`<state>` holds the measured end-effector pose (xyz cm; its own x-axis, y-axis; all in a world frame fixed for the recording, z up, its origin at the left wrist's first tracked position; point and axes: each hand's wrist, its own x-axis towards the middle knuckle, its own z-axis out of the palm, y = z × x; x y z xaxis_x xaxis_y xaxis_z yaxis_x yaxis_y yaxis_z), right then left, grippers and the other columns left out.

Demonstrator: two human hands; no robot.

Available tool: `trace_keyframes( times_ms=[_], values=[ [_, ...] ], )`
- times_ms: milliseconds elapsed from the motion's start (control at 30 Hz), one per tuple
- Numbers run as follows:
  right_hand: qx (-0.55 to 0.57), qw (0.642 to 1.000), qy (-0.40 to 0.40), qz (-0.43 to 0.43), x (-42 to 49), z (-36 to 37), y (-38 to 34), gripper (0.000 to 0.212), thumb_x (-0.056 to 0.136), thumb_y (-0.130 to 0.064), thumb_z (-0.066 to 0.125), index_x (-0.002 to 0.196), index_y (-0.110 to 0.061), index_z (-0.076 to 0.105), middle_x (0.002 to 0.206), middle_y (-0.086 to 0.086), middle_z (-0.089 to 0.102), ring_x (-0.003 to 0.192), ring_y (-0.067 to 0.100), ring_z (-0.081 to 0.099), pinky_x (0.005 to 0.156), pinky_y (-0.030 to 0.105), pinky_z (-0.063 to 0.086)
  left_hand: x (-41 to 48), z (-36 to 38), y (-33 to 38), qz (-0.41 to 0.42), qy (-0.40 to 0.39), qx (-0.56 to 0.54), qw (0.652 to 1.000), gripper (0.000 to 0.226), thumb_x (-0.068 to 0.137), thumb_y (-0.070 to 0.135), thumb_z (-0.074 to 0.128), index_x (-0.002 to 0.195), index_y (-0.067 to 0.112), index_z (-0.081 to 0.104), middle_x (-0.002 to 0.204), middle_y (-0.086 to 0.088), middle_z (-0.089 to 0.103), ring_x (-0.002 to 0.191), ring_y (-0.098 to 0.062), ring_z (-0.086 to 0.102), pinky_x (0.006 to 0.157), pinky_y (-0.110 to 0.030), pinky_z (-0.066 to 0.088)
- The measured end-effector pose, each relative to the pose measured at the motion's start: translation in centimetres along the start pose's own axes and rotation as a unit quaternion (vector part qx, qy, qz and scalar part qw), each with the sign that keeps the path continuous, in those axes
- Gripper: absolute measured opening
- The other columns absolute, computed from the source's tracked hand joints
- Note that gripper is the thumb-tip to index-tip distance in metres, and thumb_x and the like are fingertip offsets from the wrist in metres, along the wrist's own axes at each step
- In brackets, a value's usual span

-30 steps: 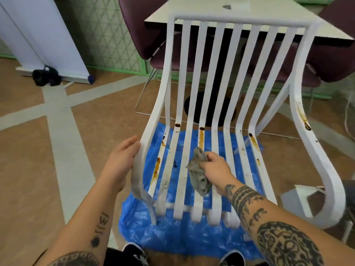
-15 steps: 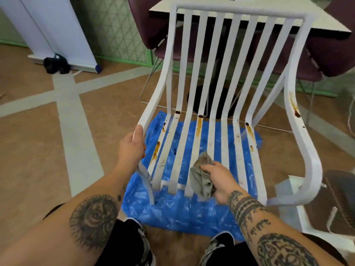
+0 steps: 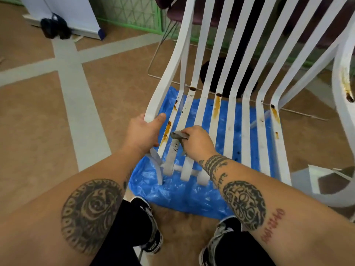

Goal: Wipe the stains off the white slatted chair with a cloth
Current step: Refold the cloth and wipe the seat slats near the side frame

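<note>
- Nearest, 2 black shoes (image 3: 151, 227) on the brown floor, toes at the edge of a blue plastic sheet (image 3: 178, 196).
- On that sheet, the white slatted chair (image 3: 247, 131), seat front close to the shoes.
- Left hand (image 3: 143, 134) clasped round the chair's left side rail (image 3: 165, 83), thumb lying along the top.
- Just beside it, right hand (image 3: 197, 140) clutching a bunched grey cloth (image 3: 178, 135), pressed onto the seat slats near the left side.
- Farther along, orange-brown stains (image 3: 217, 109) streaking several slats, more on the right armrest (image 3: 345, 83).
- Farthest back, top left, a black object (image 3: 54, 28) on the floor against a white panel.
</note>
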<state>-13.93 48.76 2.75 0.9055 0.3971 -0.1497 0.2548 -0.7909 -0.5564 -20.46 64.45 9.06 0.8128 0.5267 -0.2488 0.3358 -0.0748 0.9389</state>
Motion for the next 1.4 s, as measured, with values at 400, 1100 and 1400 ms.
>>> trace_keyframes(
  times_ms=[400,1100,1400],
  values=[
    [-0.159,0.978,-0.094,-0.093,-1.4,2.4,-1.4,0.038,0.089,-0.005,0.060,0.122,-0.021,0.067,0.107,0.007,0.059,0.098,0.029,0.058,0.079,0.037,0.053,0.6,0.3,-0.7,0.035,0.024,0.008,0.999,0.026,0.090,0.044,0.071,0.082,0.021,0.061,0.058,-0.003,0.054,0.048,-0.021,0.051,0.056,-0.043,0.054],
    [-0.153,0.942,-0.166,-0.246,-3.2,1.6,0.0,0.047,0.081,0.005,0.063,0.110,-0.029,0.075,0.104,0.001,0.056,0.094,0.026,0.052,0.073,0.039,0.053,0.1,0.3,0.0,0.032,0.013,0.003,0.999,0.026,0.092,0.043,0.070,0.085,0.020,0.059,0.066,-0.007,0.054,0.050,-0.020,0.050,0.044,-0.028,0.046],
    [0.018,0.996,-0.085,0.000,-0.9,1.4,-0.6,0.047,0.080,0.005,0.056,0.109,-0.027,0.074,0.105,0.004,0.067,0.087,0.022,0.065,0.073,0.032,0.059,0.1,0.2,-0.2,0.026,0.016,-0.001,1.000,0.025,0.091,0.044,0.072,0.090,0.021,0.062,0.061,-0.005,0.054,0.044,-0.015,0.051,0.044,-0.028,0.047]
  ],
)
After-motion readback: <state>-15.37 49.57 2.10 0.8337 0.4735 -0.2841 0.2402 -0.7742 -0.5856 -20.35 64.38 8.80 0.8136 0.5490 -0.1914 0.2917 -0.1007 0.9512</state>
